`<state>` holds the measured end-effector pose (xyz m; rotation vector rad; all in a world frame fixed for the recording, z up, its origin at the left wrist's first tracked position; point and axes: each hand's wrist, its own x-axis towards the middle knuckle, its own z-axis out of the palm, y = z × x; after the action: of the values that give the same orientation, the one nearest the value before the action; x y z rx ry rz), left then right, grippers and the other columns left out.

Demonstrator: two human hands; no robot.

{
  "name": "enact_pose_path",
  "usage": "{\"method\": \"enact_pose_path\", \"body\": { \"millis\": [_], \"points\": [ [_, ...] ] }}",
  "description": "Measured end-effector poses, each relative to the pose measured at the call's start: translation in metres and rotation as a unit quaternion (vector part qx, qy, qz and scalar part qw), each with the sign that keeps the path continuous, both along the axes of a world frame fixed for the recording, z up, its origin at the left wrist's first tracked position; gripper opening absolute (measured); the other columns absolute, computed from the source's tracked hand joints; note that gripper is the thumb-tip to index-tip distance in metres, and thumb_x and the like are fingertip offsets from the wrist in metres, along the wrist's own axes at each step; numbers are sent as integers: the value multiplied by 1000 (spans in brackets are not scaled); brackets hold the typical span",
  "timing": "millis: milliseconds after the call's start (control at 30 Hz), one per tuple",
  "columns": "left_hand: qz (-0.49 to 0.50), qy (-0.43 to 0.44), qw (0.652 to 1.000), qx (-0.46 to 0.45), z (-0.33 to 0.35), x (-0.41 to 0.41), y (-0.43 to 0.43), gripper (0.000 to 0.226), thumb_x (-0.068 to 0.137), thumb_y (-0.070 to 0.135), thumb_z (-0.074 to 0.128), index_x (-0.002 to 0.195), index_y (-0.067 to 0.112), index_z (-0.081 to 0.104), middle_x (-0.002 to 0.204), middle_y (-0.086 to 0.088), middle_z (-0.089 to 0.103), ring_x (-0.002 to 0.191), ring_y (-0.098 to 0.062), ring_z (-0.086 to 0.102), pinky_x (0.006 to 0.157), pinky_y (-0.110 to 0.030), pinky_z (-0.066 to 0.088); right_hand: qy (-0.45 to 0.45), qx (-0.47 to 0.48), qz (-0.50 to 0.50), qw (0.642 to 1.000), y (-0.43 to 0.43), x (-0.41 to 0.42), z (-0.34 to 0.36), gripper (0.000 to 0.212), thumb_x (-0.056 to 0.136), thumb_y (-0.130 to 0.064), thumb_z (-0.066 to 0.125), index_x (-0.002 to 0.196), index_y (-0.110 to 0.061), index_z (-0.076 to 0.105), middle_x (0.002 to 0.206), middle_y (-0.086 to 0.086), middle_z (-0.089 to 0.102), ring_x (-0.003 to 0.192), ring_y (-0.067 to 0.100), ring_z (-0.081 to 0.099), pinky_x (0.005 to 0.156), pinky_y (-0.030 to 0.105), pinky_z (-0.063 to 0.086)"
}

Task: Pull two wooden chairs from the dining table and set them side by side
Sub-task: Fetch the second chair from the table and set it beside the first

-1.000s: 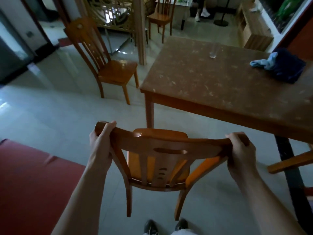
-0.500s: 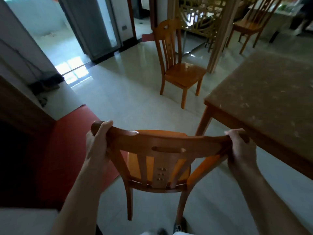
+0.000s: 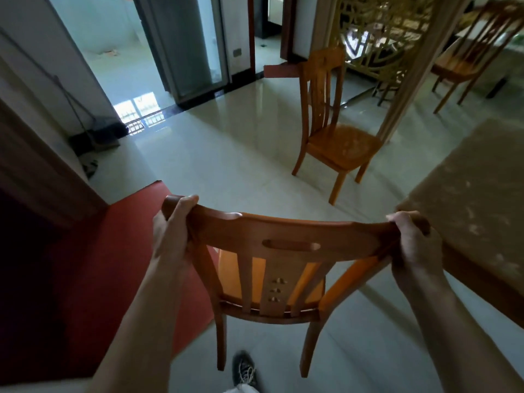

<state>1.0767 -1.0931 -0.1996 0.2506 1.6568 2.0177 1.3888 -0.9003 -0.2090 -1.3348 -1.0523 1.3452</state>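
I hold a wooden chair (image 3: 283,239) by its curved top rail, its back toward me and its orange seat facing away. My left hand (image 3: 171,231) grips the rail's left end and my right hand (image 3: 411,239) grips the right end. A second wooden chair (image 3: 334,137) stands by itself on the tiled floor ahead and to the right, its seat turned to the right. The dining table (image 3: 476,194) with its speckled brown top lies along the right edge, just beyond my right hand.
A red mat (image 3: 113,265) covers the floor under the held chair's left side. A carved screen with a wooden post (image 3: 408,80) stands behind the second chair. A third chair (image 3: 470,52) is at the far right. Open doorways lie to the upper left.
The view has swung left with the chair still held in both hands. The table has slid to the right edge, and the standing chair now sits closer to the middle.
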Motion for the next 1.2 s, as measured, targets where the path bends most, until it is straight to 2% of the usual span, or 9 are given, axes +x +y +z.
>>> {"method": "enact_pose_path", "body": {
  "millis": [167,300,367,467,533,633,867,1033,1200],
  "points": [
    [-57,-4,998,-11,5,-71,53,17,62,42,82,60,29,71,54,14,57,51,-7,57,46,-23,45,-7,-23,-38,999,28,-55,1,15,57,-41,76,66,-29,74,62,-9,68,61,9,68,63,38,52],
    [-78,-16,997,-11,1,-116,103,16,70,35,83,62,27,72,56,11,58,53,-9,59,49,-25,47,-16,-29,-73,997,57,-87,1,23,56,-43,75,67,-24,72,74,-4,68,79,23,68,74,44,56],
    [-96,-19,995,-11,-2,-137,133,17,74,32,80,61,26,72,54,12,58,52,-8,58,49,-24,47,-9,-25,-80,996,74,-102,-2,24,57,-42,74,69,-23,70,72,-5,68,75,20,69,70,42,56],
    [-124,-23,992,-7,-3,-164,181,20,74,32,79,58,26,70,52,12,57,49,-5,59,44,-21,48,20,-36,-91,995,100,-127,-7,36,58,-43,74,82,-18,66,76,1,68,68,19,69,61,36,55],
    [-146,-24,989,-10,-7,-179,214,22,74,32,79,55,27,69,51,12,57,48,-4,58,41,-20,47,33,-59,-106,992,122,-141,-11,47,56,-45,74,91,-14,64,89,10,66,78,26,69,69,39,58],
    [-181,-23,983,-18,-12,-202,260,24,75,33,77,53,28,70,51,13,57,48,-2,59,42,-21,48,38,-77,-125,988,146,-161,-9,54,59,-47,74,99,-12,65,91,11,66,81,30,68,73,42,57],
    [-260,-25,965,-23,-3,-243,361,19,73,32,78,59,25,68,56,8,60,53,-7,61,45,-23,50,62,-73,-227,969,177,-199,5,36,71,-36,72,94,-12,59,78,5,54,65,19,60,62,36,50],
    [-341,-22,939,-32,-11,-276,432,17,70,37,80,57,29,73,57,8,65,55,-9,66,52,-25,54,49,-52,-362,929,196,-233,9,12,74,-26,73,76,-21,62,75,-3,59,49,4,65,39,18,49],
    [-416,-30,907,-54,-21,-311,498,19,62,40,81,60,24,73,62,0,65,61,-18,65,64,-37,53,58,-44,-462,884,198,-283,13,6,63,-23,77,64,-23,71,65,-10,69,56,3,67,49,21,52]
  ]
}}
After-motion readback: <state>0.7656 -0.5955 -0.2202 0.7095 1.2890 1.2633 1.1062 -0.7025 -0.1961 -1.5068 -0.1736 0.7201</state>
